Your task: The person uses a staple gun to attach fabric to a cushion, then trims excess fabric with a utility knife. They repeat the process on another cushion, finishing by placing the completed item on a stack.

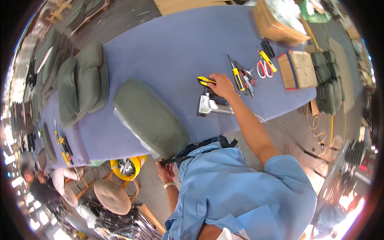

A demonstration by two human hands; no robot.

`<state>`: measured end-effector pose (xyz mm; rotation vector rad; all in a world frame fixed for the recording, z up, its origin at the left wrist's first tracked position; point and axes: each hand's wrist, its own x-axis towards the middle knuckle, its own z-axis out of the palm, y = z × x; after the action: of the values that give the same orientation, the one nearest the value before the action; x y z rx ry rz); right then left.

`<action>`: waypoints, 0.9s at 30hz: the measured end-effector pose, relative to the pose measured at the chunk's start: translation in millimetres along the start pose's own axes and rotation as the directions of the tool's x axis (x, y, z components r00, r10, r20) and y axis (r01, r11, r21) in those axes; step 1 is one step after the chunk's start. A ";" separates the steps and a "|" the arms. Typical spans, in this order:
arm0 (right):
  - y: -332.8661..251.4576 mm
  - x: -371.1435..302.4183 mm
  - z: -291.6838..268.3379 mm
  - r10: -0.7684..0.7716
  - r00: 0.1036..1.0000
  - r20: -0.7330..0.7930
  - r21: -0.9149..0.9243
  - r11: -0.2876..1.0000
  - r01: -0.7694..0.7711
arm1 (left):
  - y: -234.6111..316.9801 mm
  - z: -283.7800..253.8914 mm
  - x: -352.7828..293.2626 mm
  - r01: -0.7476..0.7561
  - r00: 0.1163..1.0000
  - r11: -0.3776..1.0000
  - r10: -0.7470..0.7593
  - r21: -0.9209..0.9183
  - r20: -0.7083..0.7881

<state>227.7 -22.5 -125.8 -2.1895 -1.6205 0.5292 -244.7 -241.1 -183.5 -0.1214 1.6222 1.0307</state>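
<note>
Blue-covered worktable (180, 44) bears dark-green cushion (150, 114), long axis running far-left to near-right. Right hand (222, 85), right of cushion, pinches yellow-black hand tool (205, 81) just beyond silver staple gun (204, 105). Left hand (165, 173) nearer, beside cushion's near end; cannot tell its grip.

Stretching the right arm (254, 127), nearly straight, from the shoulder (286, 170) at four o'clock toward eleven. Holding the right grip (222, 85) palm down at one o'clock, with curled fingers (217, 76). Tucking the left grip (166, 173) low at seven o'clock beside the waist, with bent fingers pointing toward eleven and the elbow hidden behind the torso (240, 180).
</note>
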 end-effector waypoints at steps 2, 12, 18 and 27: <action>-6.7 15.2 6.3 -0.018 0.992 0.123 -0.007 1.000 0.019 | -9.9 19.4 -14.5 0.058 0.997 0.988 -0.049 -0.146 0.060; 76.3 79.1 12.9 0.032 0.990 0.135 0.199 0.978 -0.058 | -5.5 101.2 -99.1 -0.242 0.960 0.897 0.276 -0.369 0.041; 41.4 75.5 -0.9 0.032 0.959 -0.280 0.260 0.965 0.044 | 45.3 144.7 -127.9 -0.281 0.922 0.829 0.372 -0.484 0.102; -44.0 11.8 -20.2 -0.125 0.990 -0.072 0.535 0.833 0.144 | 95.1 136.0 -153.3 -0.707 0.701 0.663 0.611 0.247 0.367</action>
<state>204.8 -0.5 -87.4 -1.6432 -1.3781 0.7908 -145.5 -158.5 1.9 0.9106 1.6133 1.1892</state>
